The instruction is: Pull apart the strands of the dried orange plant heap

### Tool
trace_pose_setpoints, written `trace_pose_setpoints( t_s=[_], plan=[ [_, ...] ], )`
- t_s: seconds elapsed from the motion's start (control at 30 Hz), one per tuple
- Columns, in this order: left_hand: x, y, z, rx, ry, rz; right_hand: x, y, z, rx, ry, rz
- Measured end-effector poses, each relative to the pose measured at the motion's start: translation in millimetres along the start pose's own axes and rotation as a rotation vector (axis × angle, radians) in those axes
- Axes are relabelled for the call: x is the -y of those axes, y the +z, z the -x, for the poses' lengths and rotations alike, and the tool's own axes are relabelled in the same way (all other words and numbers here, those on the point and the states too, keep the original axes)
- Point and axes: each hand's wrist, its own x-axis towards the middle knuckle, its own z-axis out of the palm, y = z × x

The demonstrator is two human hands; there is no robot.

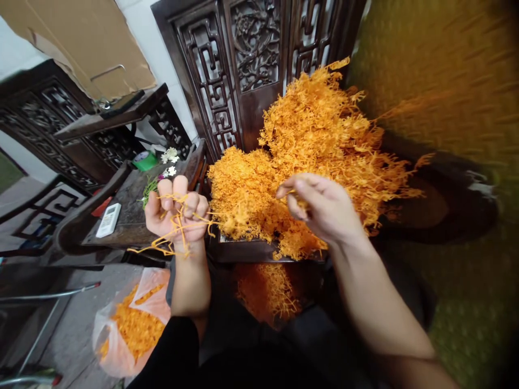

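Palm up, my left hand (pixel 178 208) curls its fingers over a few thin orange branching strands (pixel 162 246), whose ends stick out to both sides and hang over the wrist. My right hand (pixel 324 208) is closed in a pinch in front of a big heap of similar orange strands (pixel 320 129). What lies between its fingertips is too small and hidden to make out. The heap fills the dark wooden chair seat (pixel 247 251) and leans against the carved backrest (pixel 259 116). More orange strands (pixel 275 292) show below the seat edge.
On the left, a dark wooden side table (pixel 133 216) carries a green tape roll (pixel 145 160), a white remote-like device (pixel 108 220) and small white flower-like pieces (pixel 170 155). A plastic bag (pixel 107 329) of orange pieces stands on the floor. Cardboard (pixel 93 43) leans behind.
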Motion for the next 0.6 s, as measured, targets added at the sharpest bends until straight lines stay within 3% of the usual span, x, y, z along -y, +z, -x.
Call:
trace_pose_setpoints(
  t_s=[0.07,0.17,0.27,0.33,0.43,0.5,0.6],
  plan=[
    [2.9,-0.7,1.0,-0.013,0.069,-0.045,-7.6,14.2,6.4,0.126,0.085,-0.016],
    [2.6,-1.9,3.9,0.003,0.126,-0.076,-19.6,27.4,9.2,0.149,0.147,-0.02],
    [-2.3,0.1,7.1,0.076,0.199,-0.035,-32.9,34.2,11.0,0.132,0.158,0.192],
    [-4.1,4.2,9.9,0.085,0.258,-0.031,-45.3,40.8,13.7,0.186,0.211,0.283],
    [-2.9,8.3,15.1,0.089,0.329,-0.134,-65.6,54.5,16.4,0.35,0.423,0.051],
    [-3.5,6.2,17.7,0.234,0.255,-0.268,-73.5,60.7,14.6,0.39,0.49,-0.182],
    [-13.3,-1.4,17.7,0.551,0.043,-0.479,-68.0,56.2,7.1,0.297,0.337,-0.261]
  ],
)
